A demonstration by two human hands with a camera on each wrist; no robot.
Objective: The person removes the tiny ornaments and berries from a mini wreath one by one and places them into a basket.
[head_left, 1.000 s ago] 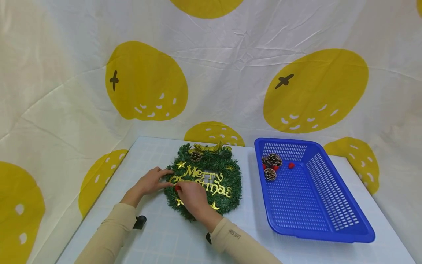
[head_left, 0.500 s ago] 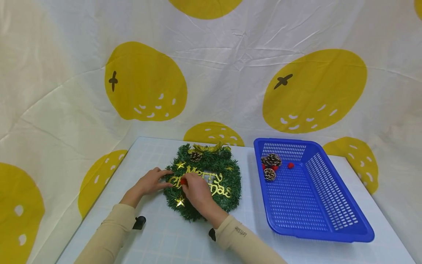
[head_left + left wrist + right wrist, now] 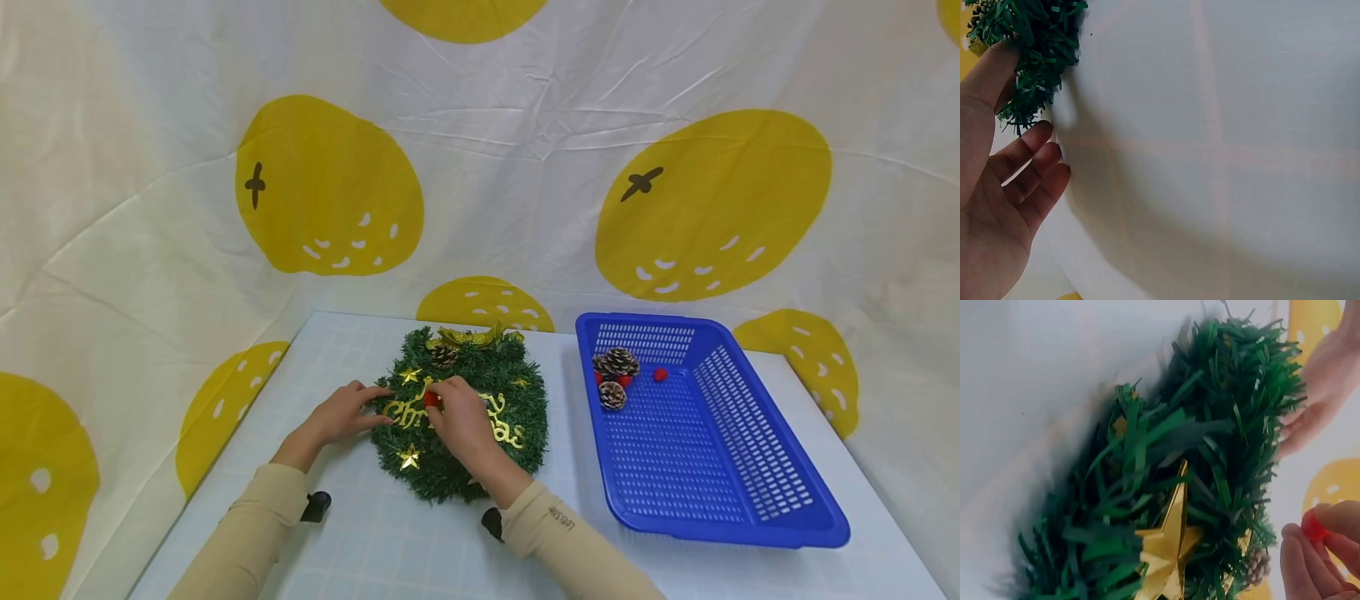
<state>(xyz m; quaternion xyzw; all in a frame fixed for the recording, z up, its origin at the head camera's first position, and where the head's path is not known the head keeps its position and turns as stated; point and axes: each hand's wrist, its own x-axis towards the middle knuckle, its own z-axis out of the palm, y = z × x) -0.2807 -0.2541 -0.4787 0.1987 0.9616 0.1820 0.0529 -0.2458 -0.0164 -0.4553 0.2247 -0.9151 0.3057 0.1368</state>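
Observation:
A green Christmas wreath (image 3: 442, 479) lies on the table, with gold "Merry Christmas" lettering (image 3: 405, 414), gold stars (image 3: 409, 457) and a pine cone (image 3: 443, 357) on it. My left hand (image 3: 337, 415) rests at the wreath's left edge, thumb and forefinger spread and touching the greenery; the left wrist view shows its other fingers loosely bent beside it. Over the wreath's middle, my right hand (image 3: 468, 425) pinches a small red ball (image 3: 431, 399) between thumb and fingers. The right wrist view shows this ball (image 3: 1314, 525) apart from the greenery. My right hand covers part of the lettering.
A blue plastic basket (image 3: 720, 533) stands on the right of the table. Pine cones (image 3: 618, 362) and red balls (image 3: 660, 375) lie toward its back left. A gold ribbon (image 3: 480, 335) tops the wreath. Behind hangs a white cloth (image 3: 525, 217) with yellow fruit prints.
My right hand has carried the red ball from the wreath's left side up and right toward its middle, uncovering the lower left star. My left hand stays at the edge.

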